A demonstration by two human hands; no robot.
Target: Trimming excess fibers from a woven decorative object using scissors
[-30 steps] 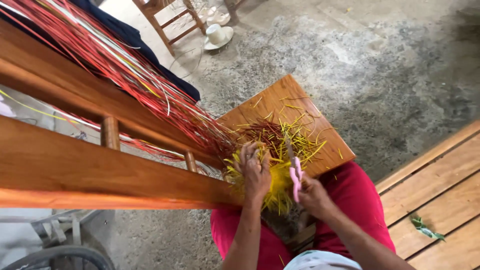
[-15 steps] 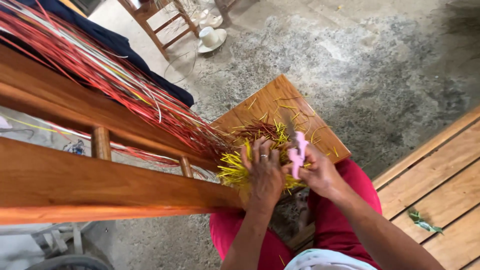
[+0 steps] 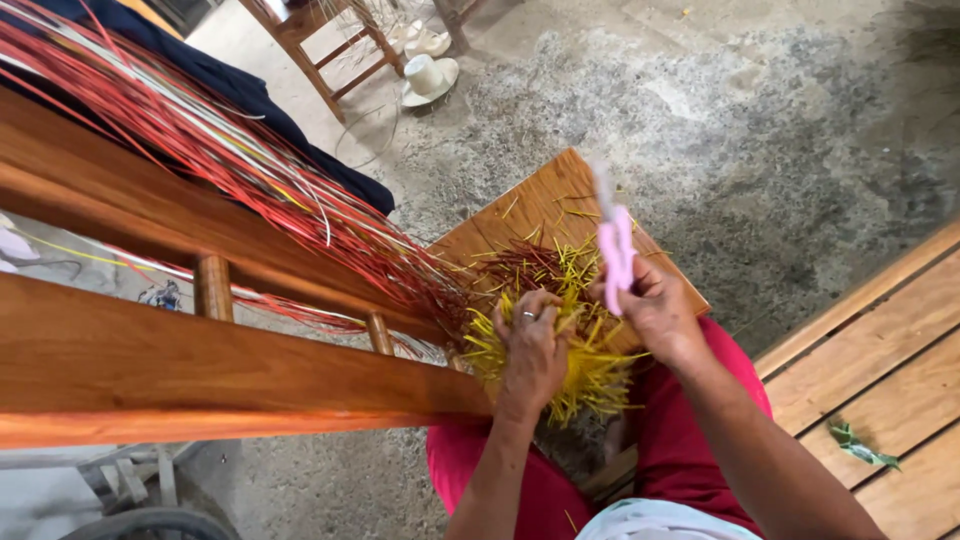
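Observation:
My left hand (image 3: 533, 345), with a ring on one finger, is closed around a tuft of yellow and red fibre ends (image 3: 590, 370) above my lap. Those strands run up and to the left as a long red, orange and white bundle (image 3: 230, 150) over a wooden frame. My right hand (image 3: 655, 310) grips pink-handled scissors (image 3: 614, 245), which point upward just right of the tuft. Cut yellow bits lie scattered on the wooden bench (image 3: 540, 210) in front of me.
Two heavy wooden beams (image 3: 150, 360) cross at the left. A dark cloth (image 3: 260, 95) lies under the strands. A white cup on a saucer (image 3: 428, 78) and a wooden stool (image 3: 320, 40) stand on the concrete floor. Wooden planks (image 3: 880, 360) lie at right.
My right hand has lifted the scissors up and to the right, away from the tuft. My left hand keeps its hold on the fibre ends.

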